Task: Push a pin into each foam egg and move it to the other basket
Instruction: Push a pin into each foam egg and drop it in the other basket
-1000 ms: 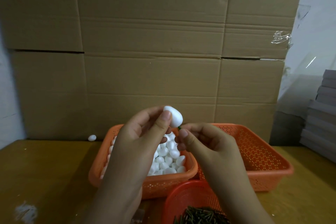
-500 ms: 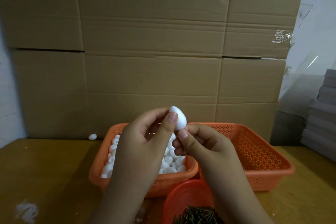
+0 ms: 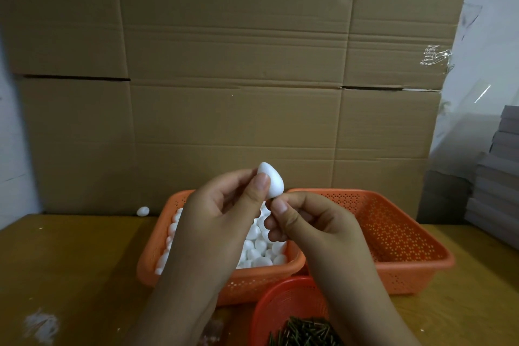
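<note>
**Foam egg held up between two hands above the baskets**

A tall wall of flattened brown cardboard sheets [image 3: 233, 87] stands behind the brown wooden table [image 3: 70, 261]. Measured from the orange perforated plastic basket full of white foam eggs [image 3: 261, 282], a second, larger orange perforated plastic basket [image 3: 398, 236] sits just to its right and touching it; no contents are visible in it. In front of the full basket, at the near edge, a small round red mesh basket [image 3: 283, 306] holds a heap of dark thin pins [image 3: 304, 333].

Above the full basket both hands are raised, forearms coming up from below. The left hand [image 3: 222, 222] pinches a single white foam egg [image 3: 271, 180] between thumb and curled fingers. The right hand [image 3: 311, 222] is curled with thumb and forefinger pinched together right at the egg's lower end; whether a pin is between them cannot be told.

Left of the full basket, at the cardboard's foot, lies one stray white foam egg [image 3: 143, 211].
</note>
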Motion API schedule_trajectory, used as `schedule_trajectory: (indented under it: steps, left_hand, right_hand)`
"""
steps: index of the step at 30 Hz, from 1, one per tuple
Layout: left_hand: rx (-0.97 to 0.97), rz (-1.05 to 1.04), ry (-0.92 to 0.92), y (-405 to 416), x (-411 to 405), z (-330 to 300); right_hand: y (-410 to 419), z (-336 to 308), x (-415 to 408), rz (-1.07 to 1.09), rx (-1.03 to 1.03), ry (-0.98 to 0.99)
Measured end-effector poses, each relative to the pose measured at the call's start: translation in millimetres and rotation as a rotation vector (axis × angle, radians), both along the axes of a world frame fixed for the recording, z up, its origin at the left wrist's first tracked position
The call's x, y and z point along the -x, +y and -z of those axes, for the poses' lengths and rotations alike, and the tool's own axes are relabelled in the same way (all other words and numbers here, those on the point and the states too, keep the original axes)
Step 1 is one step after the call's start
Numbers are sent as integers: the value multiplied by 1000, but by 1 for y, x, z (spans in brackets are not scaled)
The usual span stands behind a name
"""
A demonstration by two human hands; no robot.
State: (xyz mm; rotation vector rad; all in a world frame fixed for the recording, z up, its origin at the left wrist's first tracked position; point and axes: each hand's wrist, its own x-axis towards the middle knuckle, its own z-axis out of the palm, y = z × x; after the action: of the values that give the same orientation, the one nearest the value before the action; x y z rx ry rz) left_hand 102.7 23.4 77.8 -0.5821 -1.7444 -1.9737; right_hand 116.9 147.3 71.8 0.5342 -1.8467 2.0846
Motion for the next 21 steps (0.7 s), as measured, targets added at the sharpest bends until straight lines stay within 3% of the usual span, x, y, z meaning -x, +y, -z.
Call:
schedule_trajectory:
  steps: [11,21]
  left_hand:
    - [220,-216,86,1,-1,3]
    - [198,-213,97,2,-3,1]
  right_hand:
    - [1,3,4,41,-40,-2]
    - [4,1,4,-5,-42,-19]
